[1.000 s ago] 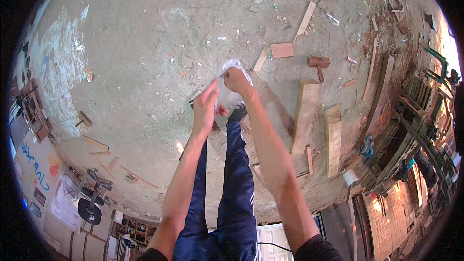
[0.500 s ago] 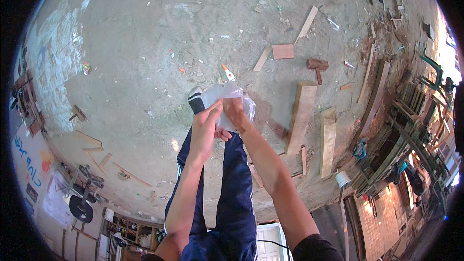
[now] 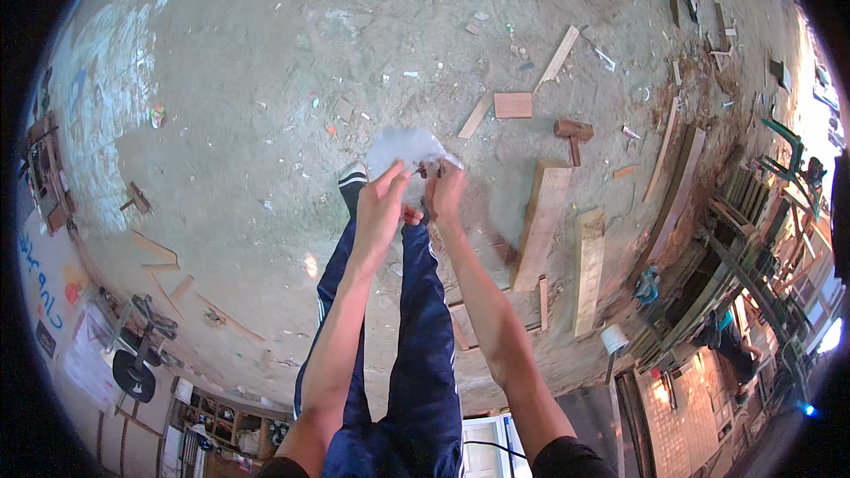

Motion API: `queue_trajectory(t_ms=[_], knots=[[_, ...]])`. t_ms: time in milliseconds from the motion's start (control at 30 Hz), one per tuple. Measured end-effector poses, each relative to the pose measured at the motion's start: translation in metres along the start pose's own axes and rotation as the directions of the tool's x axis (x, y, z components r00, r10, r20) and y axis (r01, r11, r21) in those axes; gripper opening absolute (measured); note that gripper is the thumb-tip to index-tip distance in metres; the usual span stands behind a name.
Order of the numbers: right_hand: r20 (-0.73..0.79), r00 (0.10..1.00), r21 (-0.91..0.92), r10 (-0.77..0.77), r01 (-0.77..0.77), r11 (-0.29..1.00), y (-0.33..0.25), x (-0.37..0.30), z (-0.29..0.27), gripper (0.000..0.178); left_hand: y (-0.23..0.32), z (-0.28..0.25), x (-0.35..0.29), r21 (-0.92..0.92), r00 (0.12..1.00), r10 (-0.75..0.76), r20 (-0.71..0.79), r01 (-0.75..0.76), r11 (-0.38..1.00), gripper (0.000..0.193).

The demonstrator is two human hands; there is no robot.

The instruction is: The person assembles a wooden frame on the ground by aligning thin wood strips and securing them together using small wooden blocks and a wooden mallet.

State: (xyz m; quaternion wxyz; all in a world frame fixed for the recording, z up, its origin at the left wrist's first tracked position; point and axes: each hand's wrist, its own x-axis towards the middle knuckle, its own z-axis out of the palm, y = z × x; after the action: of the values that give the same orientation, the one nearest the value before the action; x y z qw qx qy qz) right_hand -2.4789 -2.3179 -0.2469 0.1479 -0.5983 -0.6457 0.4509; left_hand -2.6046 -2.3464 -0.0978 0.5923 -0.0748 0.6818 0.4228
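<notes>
My left hand [image 3: 382, 202] and right hand [image 3: 445, 192] pinch a see-through bag [image 3: 403, 143] together; its inside looks too blurry.

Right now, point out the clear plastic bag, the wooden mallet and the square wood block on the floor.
clear plastic bag [image 3: 403, 146], head view, its upper middle above the hands.
wooden mallet [image 3: 573, 130], head view, on its head.
square wood block [image 3: 513, 105], head view, its flat centre.

Forearms bare; short black sleeves [image 3: 558, 458]. Dark blue trousers [image 3: 423, 336] with white side stripes. Black shoe [image 3: 352, 184], white stripes.
</notes>
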Motion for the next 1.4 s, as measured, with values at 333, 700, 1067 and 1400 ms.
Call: queue_trajectory(t_ms=[333, 700, 1067, 1400], knots=[[0.203, 0.909, 0.687, 0.364, -0.397, 0.609, -0.023, 0.019, -0.062, 0.027, -0.056, 0.004, 0.113, 0.287, 0.914, 0.395, -0.091, -0.356, 0.889, 0.059], [0.506, 0.862, 0.199, 0.044, -0.165, 0.966, -0.131, -0.058, -0.102, 0.023, -0.059, -0.031, -0.022, -0.682, 0.992, 0.09, 0.093, -0.002, 0.731, 0.054], [0.839, 0.516, 0.116, 0.173, -0.479, 0.87, -0.246, -0.255, -0.08, 0.021, -0.092, -0.129, -0.246, -0.743, 0.979, 0.017, -0.204, -0.166, 0.648, 0.057], [0.931, 0.249, -0.154, 0.266, -0.392, 0.907, -0.332, -0.476, 0.052, 0.026, -0.154, -0.31, -0.406, -0.013, 0.282, 0.24, -0.929, -0.672, 0.74, 0.04]])
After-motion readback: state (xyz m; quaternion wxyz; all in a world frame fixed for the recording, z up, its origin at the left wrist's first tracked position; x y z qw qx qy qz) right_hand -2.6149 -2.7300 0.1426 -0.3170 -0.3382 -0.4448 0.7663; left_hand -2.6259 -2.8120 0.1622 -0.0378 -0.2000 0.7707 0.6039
